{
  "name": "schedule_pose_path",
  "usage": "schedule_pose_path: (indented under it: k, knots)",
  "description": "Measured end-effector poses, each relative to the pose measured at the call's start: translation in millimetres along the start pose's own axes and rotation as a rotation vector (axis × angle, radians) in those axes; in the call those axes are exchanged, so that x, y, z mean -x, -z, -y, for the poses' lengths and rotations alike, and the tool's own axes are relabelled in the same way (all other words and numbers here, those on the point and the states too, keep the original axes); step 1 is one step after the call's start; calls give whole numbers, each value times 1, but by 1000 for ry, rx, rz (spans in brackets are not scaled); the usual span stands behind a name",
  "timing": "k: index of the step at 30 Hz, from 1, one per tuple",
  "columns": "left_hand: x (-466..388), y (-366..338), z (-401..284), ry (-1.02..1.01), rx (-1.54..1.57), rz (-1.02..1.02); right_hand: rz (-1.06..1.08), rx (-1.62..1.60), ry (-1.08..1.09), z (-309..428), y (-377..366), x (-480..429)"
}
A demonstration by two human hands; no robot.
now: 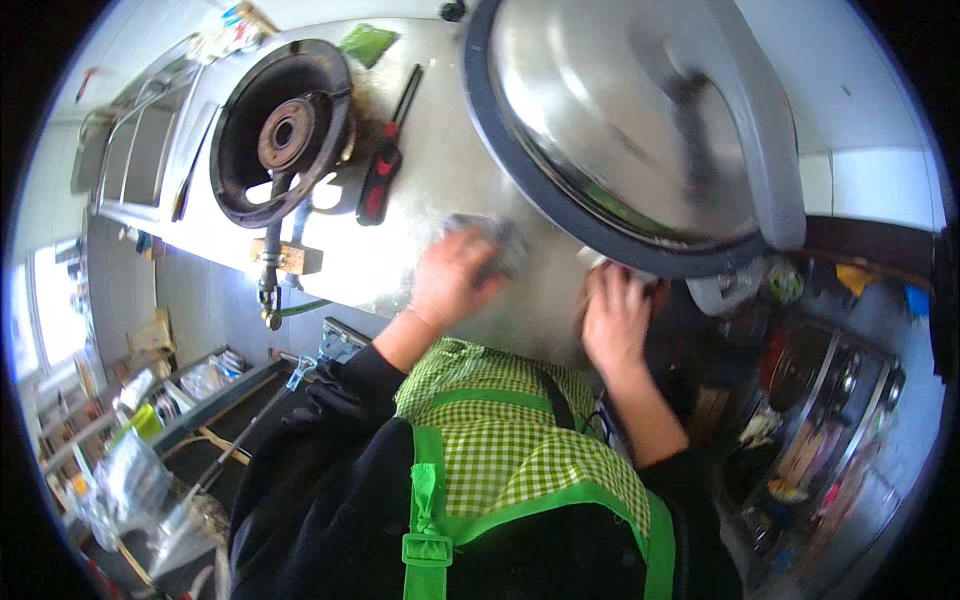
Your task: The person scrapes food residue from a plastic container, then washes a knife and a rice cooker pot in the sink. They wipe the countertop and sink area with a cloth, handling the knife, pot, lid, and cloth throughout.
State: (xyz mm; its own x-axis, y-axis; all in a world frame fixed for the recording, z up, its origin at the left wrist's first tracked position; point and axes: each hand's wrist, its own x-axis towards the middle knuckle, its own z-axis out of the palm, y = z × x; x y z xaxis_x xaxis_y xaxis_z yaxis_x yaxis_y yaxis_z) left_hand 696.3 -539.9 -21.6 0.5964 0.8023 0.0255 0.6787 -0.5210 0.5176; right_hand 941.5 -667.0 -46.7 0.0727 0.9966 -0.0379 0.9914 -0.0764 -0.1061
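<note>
My left hand (459, 274) is curled over a crumpled grey cloth (510, 244), pressing it on the steel worktop (442, 142); motion blurs both. At the near lower rim of a large round steel appliance (600, 97) with a dark edge is my right hand (616, 315). Its fingers are bent beside something pale (592, 257), partly hidden under the rim; whether they grip it I cannot tell. Left of the appliance lies a black and red gas lighter (381, 176). Beyond the lighter stands a round cast-iron gas burner (285, 135).
The burner's pipe and valve (270, 300) overhang the worktop's near edge beside a wooden block (277, 257). A green packet (367, 43) lies at the back. Cluttered shelves (817, 420) stand at right. Plastic bags (135, 472) and a long-handled tool (247, 427) are at lower left.
</note>
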Motion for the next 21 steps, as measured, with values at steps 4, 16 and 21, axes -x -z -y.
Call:
schedule_pose_path:
  k: [4, 16, 21]
  knots:
    - [14, 4, 5, -162, -124, 235, 156, -506, 356, 27, 21, 19]
    - [-20, 65, 128, 390, -252, -131, -110, -200, 122, 141, -29, -127]
    - [8, 78, 150, 280, -146, -63, -369, -116, -41, 173, -58, -264]
